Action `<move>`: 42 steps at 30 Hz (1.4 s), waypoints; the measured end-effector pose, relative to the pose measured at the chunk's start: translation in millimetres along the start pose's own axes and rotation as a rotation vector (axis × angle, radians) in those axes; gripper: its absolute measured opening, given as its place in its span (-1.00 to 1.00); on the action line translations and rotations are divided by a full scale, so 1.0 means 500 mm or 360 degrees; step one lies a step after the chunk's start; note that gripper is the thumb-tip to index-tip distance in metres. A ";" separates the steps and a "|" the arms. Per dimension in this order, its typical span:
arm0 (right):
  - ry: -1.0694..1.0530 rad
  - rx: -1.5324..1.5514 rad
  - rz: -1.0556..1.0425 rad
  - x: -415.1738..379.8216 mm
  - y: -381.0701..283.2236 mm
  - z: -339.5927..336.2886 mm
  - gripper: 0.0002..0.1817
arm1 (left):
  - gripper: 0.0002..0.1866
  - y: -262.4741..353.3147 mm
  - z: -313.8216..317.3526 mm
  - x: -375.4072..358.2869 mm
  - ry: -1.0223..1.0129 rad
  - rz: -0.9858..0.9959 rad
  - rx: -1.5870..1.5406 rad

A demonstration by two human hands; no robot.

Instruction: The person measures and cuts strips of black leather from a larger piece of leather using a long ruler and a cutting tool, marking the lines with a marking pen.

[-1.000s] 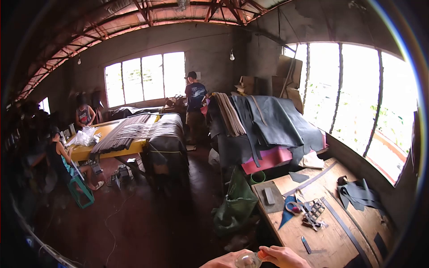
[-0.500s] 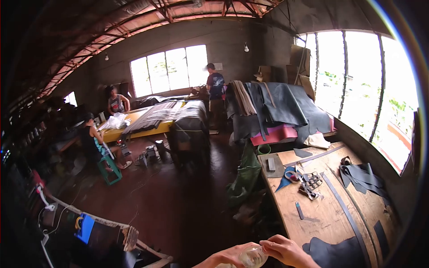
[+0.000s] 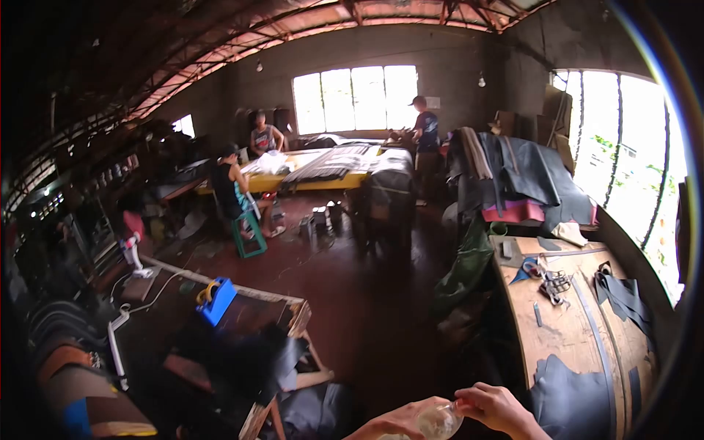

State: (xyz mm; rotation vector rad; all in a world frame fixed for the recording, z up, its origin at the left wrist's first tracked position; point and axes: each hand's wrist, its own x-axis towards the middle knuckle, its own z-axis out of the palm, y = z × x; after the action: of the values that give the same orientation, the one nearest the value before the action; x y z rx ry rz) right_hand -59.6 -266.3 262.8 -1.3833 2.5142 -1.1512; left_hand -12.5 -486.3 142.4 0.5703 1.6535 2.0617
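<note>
The left hand (image 3: 405, 419) wraps the clear bottle (image 3: 440, 421), apparently steadying it so the right hand (image 3: 494, 406) can grip its mostly hidden red cap (image 3: 460, 404). The bottle is held off the tabletop (image 3: 561, 336), left of its near end, where a dark sheet (image 3: 572, 397) blocks the wood. A cutter (image 3: 537, 314) lies near the left edge; tangled straps (image 3: 556, 286) lie toward the far edge.

2 wide, dark-barred windows (image 3: 369, 99) glare white here — dull grey walls (image 3: 458, 62) around me, a glossy dark-red floor (image 3: 345, 271) underfoot.
</note>
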 end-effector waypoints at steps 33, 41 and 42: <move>0.0333 -0.0145 0.0727 -0.709 -0.290 0.176 -0.65 | 0.05 -0.223 0.750 -0.384 0.0911 0.0410 0.1657; -0.0030 -0.0294 0.1307 -0.938 -0.422 0.349 -0.57 | -0.23 -0.308 0.902 -0.556 0.0858 0.0475 0.1534; -0.0049 -0.0332 0.1402 -0.969 -0.435 0.377 -0.59 | -0.18 -0.361 0.900 -0.571 0.0832 0.0489 0.1471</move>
State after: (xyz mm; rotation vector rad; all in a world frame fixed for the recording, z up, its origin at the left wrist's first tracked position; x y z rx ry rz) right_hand 455.0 -85.3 121.6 -0.1844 2.7573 -0.6774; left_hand 490.7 -254.4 43.3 0.6075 3.0179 1.5967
